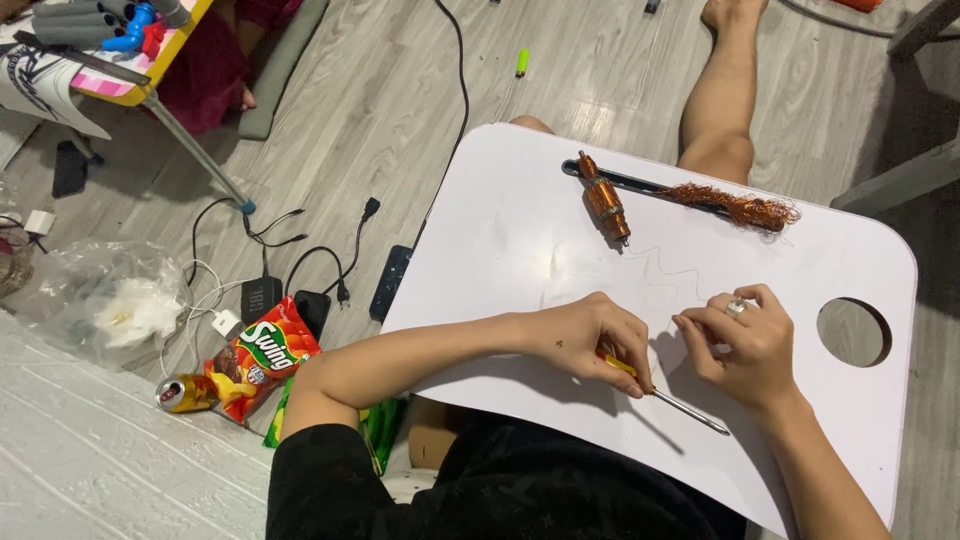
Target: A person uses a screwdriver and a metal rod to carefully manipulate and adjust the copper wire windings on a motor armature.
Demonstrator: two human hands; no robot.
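Sleeve and forearm: your black sleeve (330, 480) sits closest to the lens, at the lower edge of the view.
Left hand: your left hand (598, 338) is closed around the yellow-handled screwdriver (660, 393); its handle is mostly hidden in your fist and the metal shaft lies low across the desk, pointing toward your body's right.
Right hand: your right hand (738, 340) is curled with fingertips pinched together just beside the left; whether they nip the thin wire cannot be told. A ring shows on one finger.
Hands, relation: close together, not touching.
Desk: white lap desk (500, 240) with a round cut-out (853, 332) at its right end.
Worked parts: copper-wound armature (604, 198) lies well apart from your hands at the far side, touching a dark bar (640, 183) that carries a tangle of loose copper wire (745, 207); a fine strand (665, 268) snakes from there toward your fingers.
Technique: judged from the grip, keep the shaft low and steady, and draw the strand gently so it does not snap or kink.
Packages: red-orange snack bag (265, 358) with a green oval label on the floor to your left, a drinks can (185, 392) touching it, a green packet (375, 428) partly under your arm, and a crumpled clear plastic bag (105, 295) further left.
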